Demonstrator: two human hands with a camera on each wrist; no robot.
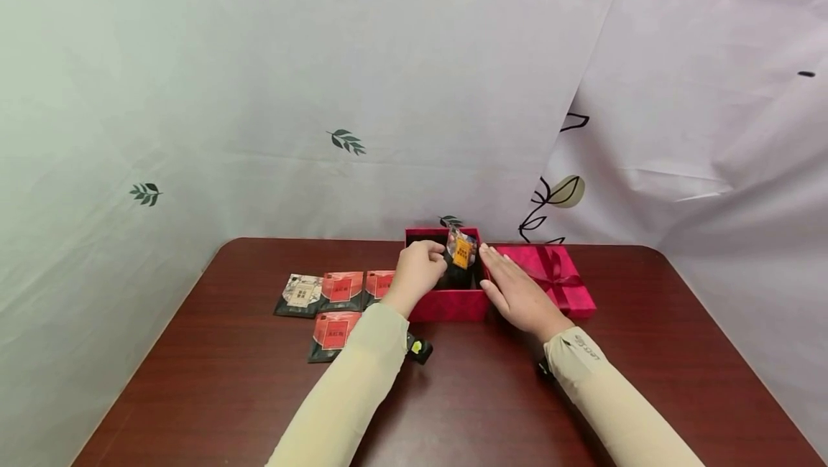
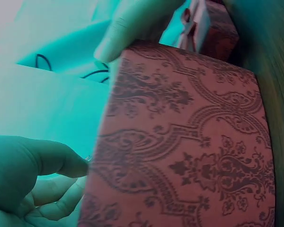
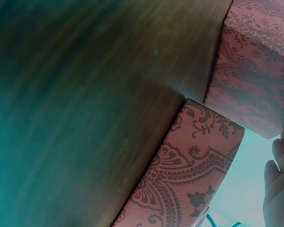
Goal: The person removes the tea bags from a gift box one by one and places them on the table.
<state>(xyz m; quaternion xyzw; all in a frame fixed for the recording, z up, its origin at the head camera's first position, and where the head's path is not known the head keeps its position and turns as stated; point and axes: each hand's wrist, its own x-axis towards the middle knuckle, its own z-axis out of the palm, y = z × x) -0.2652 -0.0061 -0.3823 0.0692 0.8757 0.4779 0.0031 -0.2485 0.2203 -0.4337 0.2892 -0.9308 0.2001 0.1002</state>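
Observation:
In the head view, an open red box [image 1: 448, 305] with a dark inside stands at the table's far edge. A sachet with an orange label [image 1: 462, 253] stands tilted in its right part, its top above the rim. My left hand [image 1: 420, 271] reaches over the box from the left and pinches the sachet's left edge between thumb and fingertips. In the left wrist view, its thumb [image 2: 61, 158] is right at the rim. My right hand [image 1: 525, 297] lies with straight fingers along the box's right side, fingertips at the rim.
A red lid with a ribbon bow [image 1: 556, 276] lies right of the box. Left of it, on the brown table [image 1: 213, 366], are a white-labelled sachet [image 1: 302, 292] and red-labelled sachets [image 1: 341, 289]. Printed cloth [image 1: 414, 93] hangs behind.

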